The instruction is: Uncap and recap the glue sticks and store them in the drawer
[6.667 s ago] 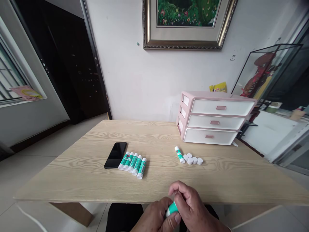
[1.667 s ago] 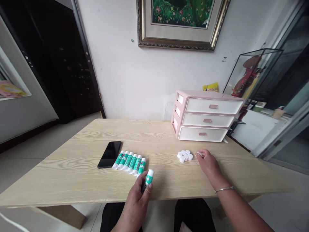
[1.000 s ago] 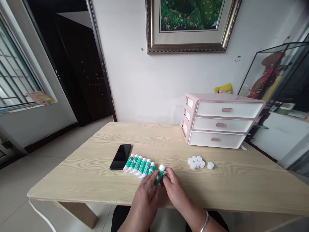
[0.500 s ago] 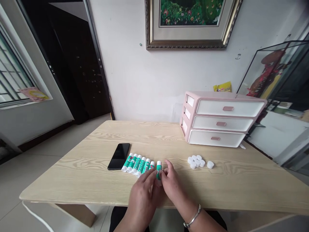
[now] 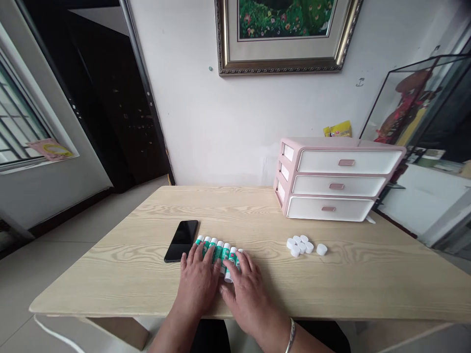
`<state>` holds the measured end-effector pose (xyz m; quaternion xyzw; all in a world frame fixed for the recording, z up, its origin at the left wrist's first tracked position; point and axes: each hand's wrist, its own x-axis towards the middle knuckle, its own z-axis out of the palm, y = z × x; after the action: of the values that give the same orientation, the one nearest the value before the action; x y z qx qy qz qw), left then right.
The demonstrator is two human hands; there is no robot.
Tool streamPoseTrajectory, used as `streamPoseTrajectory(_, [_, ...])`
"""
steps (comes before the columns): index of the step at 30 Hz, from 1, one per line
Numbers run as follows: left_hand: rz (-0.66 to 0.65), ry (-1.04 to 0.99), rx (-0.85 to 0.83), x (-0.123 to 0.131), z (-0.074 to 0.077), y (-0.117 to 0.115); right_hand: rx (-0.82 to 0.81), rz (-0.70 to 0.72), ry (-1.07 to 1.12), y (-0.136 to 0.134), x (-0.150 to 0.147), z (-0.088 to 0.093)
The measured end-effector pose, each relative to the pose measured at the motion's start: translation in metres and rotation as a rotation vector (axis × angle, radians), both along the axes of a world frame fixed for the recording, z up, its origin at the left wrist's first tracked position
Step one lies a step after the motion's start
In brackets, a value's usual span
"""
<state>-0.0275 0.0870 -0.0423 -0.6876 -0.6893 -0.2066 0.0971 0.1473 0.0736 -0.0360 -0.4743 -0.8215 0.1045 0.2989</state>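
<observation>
Left hand (image 5: 196,282) and right hand (image 5: 250,294) rest across glue sticks (image 5: 225,252), fingers (image 5: 209,255) spread, released. Drawer unit (image 5: 340,174) closed, contents hidden.

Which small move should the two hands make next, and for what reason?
Perhaps gently straighten the row of green-and-white tubes: it slants, its right end closer to the camera, and the left hand and right hand both rest on it.
</observation>
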Motion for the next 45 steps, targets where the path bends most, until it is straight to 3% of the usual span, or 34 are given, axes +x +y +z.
streamPoseTrajectory(5, [-0.194, -0.065, 0.053, 0.006, -0.004, 0.0, 0.039, -0.071, -0.054, 0.027, 0.02, -0.016])
streamPoseTrajectory(11, [-0.387, -0.137, 0.085, 0.016, -0.001, -0.002, 0.005, -0.079, -0.06, 0.05, 0.051, -0.013])
streamPoseTrajectory(18, [-0.552, -0.311, 0.089, 0.021, 0.001, -0.007, -0.019, 0.06, 0.024, 0.079, 0.073, -0.003])
streamPoseTrajectory(24, [-0.631, -0.529, 0.115, 0.009, -0.006, -0.004, -0.05, 0.172, 0.279, 0.098, 0.079, -0.005])
streamPoseTrajectory(32, [-0.567, -0.708, 0.082, 0.002, -0.013, 0.004, -0.213, 0.018, 0.409, 0.104, 0.077, -0.008])
streamPoseTrajectory(38, [-0.567, -0.747, -0.017, -0.006, -0.007, 0.011, -0.261, 0.06, 0.477, 0.106, 0.076, -0.005])
streamPoseTrajectory(45, [-0.32, -0.746, -0.03, 0.0, -0.013, 0.023, -0.246, -0.123, 0.3, 0.102, 0.074, 0.003])
